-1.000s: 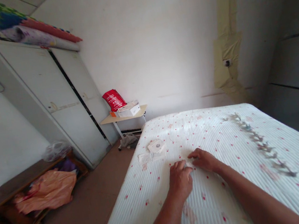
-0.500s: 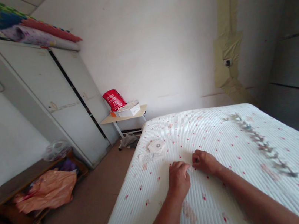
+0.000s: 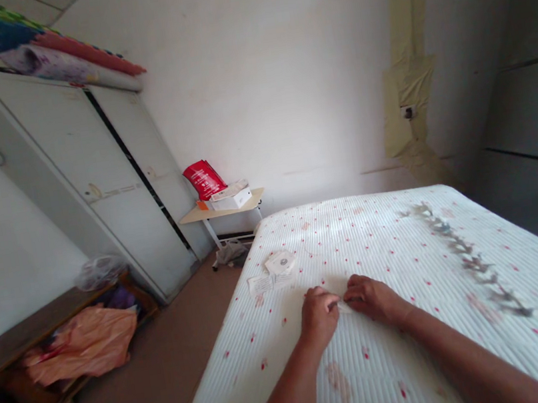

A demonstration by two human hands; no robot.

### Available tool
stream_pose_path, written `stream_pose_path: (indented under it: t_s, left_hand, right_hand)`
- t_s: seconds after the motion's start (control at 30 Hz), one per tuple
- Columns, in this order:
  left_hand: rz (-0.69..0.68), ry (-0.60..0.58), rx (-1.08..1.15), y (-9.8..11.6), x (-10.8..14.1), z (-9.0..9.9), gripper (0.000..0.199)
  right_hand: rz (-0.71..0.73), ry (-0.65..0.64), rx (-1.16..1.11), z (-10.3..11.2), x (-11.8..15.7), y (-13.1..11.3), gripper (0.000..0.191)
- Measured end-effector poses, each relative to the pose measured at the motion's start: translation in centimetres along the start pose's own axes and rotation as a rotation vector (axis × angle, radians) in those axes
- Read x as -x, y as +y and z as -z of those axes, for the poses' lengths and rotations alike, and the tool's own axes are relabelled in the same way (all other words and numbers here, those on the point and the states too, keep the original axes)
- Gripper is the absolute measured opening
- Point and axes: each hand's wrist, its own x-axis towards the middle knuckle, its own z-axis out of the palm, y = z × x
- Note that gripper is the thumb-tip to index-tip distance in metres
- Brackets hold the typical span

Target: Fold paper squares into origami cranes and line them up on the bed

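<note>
Low over the middle of the white, red-dotted mattress (image 3: 376, 374), my left hand (image 3: 319, 314) and my right hand (image 3: 372, 297) are close together with fingers pinched. A small whitish piece (image 3: 344, 307) shows between their fingertips; it is too small to make out, and both hands seem to grip it. Beyond my left hand lie a white packet with a round dark mark (image 3: 281, 262) and a flat printed paper strip (image 3: 266, 284). Toward the right of the mattress runs a row of small grey-brown figures (image 3: 475, 260), blurred in outline.
A small table (image 3: 190, 216) at the back holds a red bag (image 3: 204, 179) and a white box (image 3: 232, 200). On the left stand a grey cabinet (image 3: 64, 151) and a low wooden bench (image 3: 15, 330) with an orange plastic bag (image 3: 88, 343). A socket (image 3: 408, 112) is on the back wall.
My right hand has shifted slightly and its fingers are now nearer my left fingertips. More of the whitish piece shows between the hands.
</note>
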Motion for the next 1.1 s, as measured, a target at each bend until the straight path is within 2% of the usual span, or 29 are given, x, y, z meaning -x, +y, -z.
stream_pose_path:
  t_s: [0.23,0.4,0.53,0.67,0.8,1.1]
  left_hand:
    - [-0.049,-0.039,-0.042,0.2,-0.3,0.5,0.022]
    - [-0.097,-0.053,-0.239,1.6,0.0,0.8,0.015]
    - [-0.112,-0.045,-0.300,2.8,0.3,0.7,0.018]
    - [-0.059,-0.042,-0.228,3.0,0.4,0.5,0.011]
    - [0.048,-0.032,-0.103,2.1,0.4,0.3,0.011]
    - [0.039,-0.026,-0.024,1.2,0.4,0.2,0.020]
  right_hand:
    - [0.026,0.025,-0.067,-0.1,0.1,0.0,0.019]
    - [0.016,0.060,-0.091,-0.2,0.5,-0.2,0.013]
    - [0.009,0.104,-0.079,-0.5,0.7,-0.1,0.018]
    - [0.020,0.113,-0.081,-0.6,0.8,0.0,0.023]
    - [0.012,0.132,-0.124,-0.5,1.0,-0.1,0.024]
    - [-0.020,0.128,-0.234,-0.7,1.1,-0.2,0.017]
